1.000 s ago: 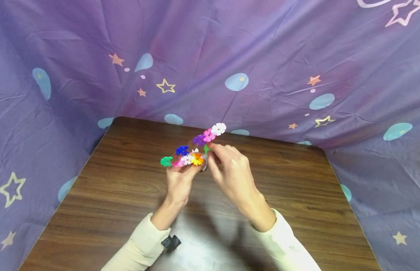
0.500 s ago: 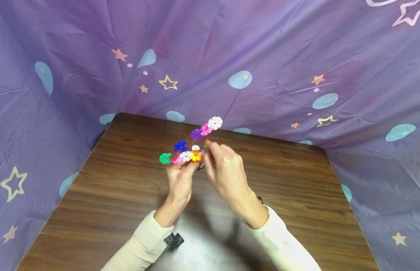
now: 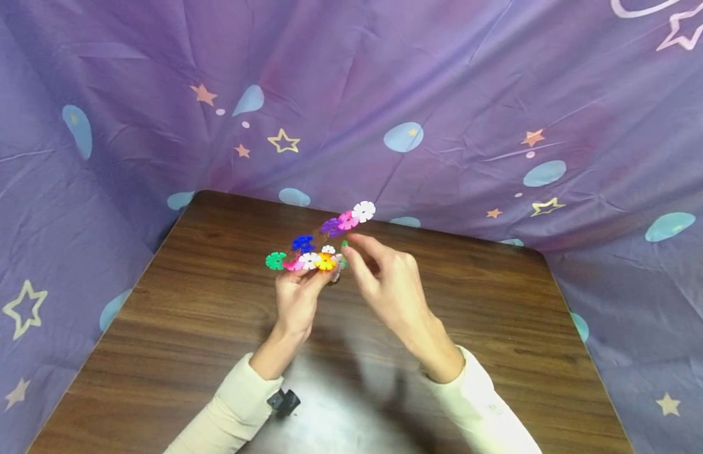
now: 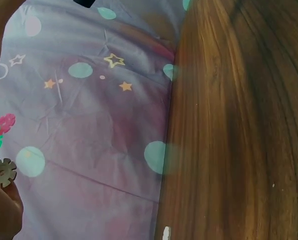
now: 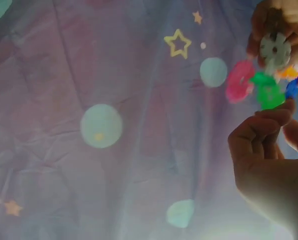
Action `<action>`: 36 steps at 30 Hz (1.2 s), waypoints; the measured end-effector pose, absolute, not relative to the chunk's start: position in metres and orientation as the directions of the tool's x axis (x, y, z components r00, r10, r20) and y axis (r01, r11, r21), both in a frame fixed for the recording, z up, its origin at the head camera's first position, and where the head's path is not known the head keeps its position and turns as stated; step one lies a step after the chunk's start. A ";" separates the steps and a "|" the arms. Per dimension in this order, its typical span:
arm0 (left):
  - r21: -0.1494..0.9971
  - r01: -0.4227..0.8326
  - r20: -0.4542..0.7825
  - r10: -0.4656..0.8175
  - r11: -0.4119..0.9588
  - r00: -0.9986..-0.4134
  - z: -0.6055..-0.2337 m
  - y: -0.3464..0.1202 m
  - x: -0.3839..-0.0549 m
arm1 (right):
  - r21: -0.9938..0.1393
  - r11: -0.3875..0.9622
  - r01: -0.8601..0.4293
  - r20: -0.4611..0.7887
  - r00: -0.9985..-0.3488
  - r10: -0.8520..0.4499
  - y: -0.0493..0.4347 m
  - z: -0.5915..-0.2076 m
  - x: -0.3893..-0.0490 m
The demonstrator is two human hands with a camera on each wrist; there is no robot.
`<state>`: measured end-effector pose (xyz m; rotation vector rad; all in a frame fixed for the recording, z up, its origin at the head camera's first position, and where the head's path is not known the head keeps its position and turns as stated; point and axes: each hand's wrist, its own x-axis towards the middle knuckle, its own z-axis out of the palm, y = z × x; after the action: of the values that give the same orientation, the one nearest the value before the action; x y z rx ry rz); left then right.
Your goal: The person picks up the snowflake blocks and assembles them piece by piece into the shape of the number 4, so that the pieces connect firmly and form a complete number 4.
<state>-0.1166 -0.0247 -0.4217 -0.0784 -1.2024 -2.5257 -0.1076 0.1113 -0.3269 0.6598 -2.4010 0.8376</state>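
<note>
My left hand point(image 3: 296, 306) grips the lower edge of a chain of interlocking flower-shaped plastic discs, held up above the table. Along its near side run a green disc point(image 3: 275, 261), a pink one, a white disc point(image 3: 309, 260) and an orange disc point(image 3: 325, 261). A blue disc point(image 3: 302, 244) sits behind them, and a purple, a pink and a white disc point(image 3: 364, 211) slant up to the right. At the right side, my right hand point(image 3: 393, 287) pinches a bright green disc point(image 5: 271, 97) between thumb and forefinger. A greyish disc point(image 5: 275, 50) shows by the left hand in the right wrist view.
Below the hands lies a brown wood-grain table point(image 3: 499, 328), with a bright glare near its front. A purple cloth point(image 3: 442, 75) printed with stars and drops hangs behind and at both sides. A black strap-like device point(image 3: 284, 402) sits at the left cuff.
The right hand's thumb and forefinger have spread slightly, and more of the green disc shows between them. The chain of discs has shifted and tilted a little in the left hand.
</note>
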 end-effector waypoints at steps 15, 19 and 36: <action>0.771 0.330 0.211 -0.270 -0.545 -0.939 -0.420 -0.032 -0.112 | -0.508 0.791 -0.341 0.298 -0.931 -0.210 0.176 -0.376 -0.133; 0.779 0.329 0.219 -0.260 -0.533 -0.940 -0.419 -0.032 -0.109 | -0.480 0.818 -0.316 0.190 -0.948 -0.255 0.180 -0.410 -0.138; 0.795 0.338 0.251 -0.234 -0.504 -0.939 -0.418 -0.027 -0.104 | -0.420 0.864 -0.277 0.047 -0.958 -0.284 0.170 -0.486 -0.156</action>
<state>-0.1041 -0.0274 -0.4183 -0.1577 -1.3378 -2.4650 -0.1562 0.1702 -0.4861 0.4589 -3.0491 0.6827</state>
